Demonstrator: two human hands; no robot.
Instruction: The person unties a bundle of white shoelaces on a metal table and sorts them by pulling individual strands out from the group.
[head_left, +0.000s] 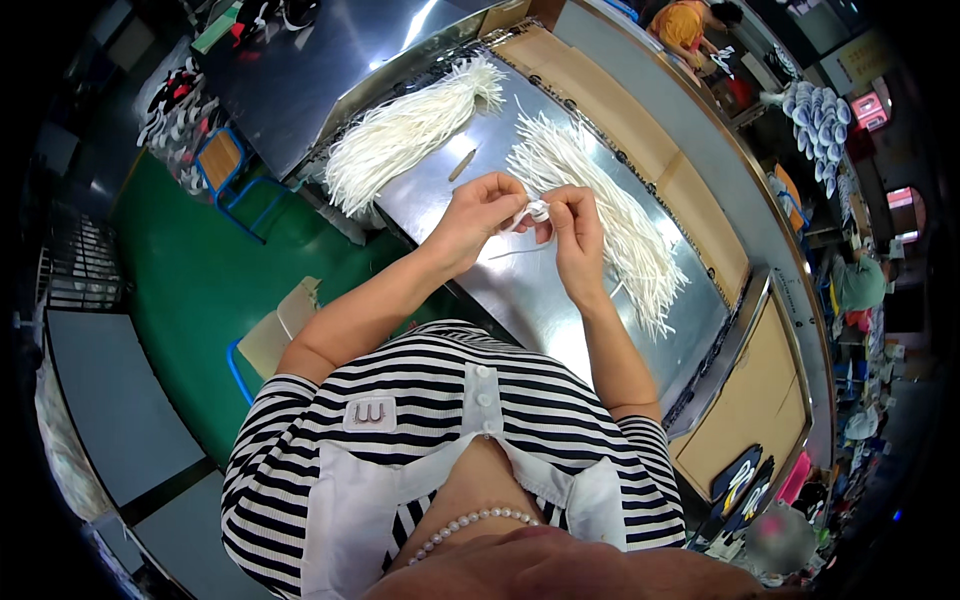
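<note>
Over a shiny metal table [405, 200], my left hand [482, 218] and my right hand [577, 235] meet with their fingertips pinched. Between them is a bunched white shoelace [538, 211], looped into a small knot-like clump, and a short end of it hangs down by my left fingers. Just beyond my right hand lies a big bundle of white laces [612, 215], spread across the tabletop. Another bundle [405, 140] lies to the far left, gathered at its far end. A thin pointed stick [462, 165] rests on the metal between the bundles.
Cardboard [600, 85] lines a long trough beyond the table, beside a curved conveyor edge [720, 130]. A second metal table [320, 70] stands at the far left, near a blue-framed stool [222, 165]. A chair [280, 325] is close on my left. Another person [683, 28] works at the far right.
</note>
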